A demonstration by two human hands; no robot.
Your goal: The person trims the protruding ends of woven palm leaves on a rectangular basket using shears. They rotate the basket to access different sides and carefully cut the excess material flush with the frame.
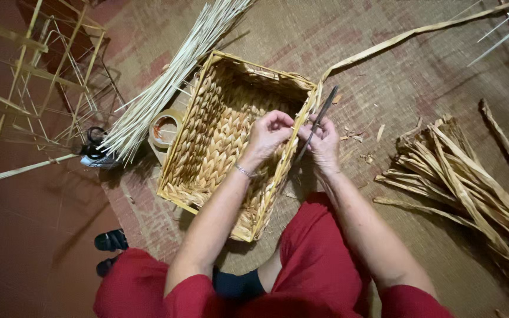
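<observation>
The basket (219, 141) looked almost woven. The left hand (271, 134) pinched its rim; the right hand (323, 141) gripped a tool (319, 118). One strip (407, 36) was loose.

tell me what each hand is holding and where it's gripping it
The right hand holds a thin dark tool near its lower end. The left hand pinches the woven basket at its right rim; whether a strand sits between the fingers cannot be told.
</observation>
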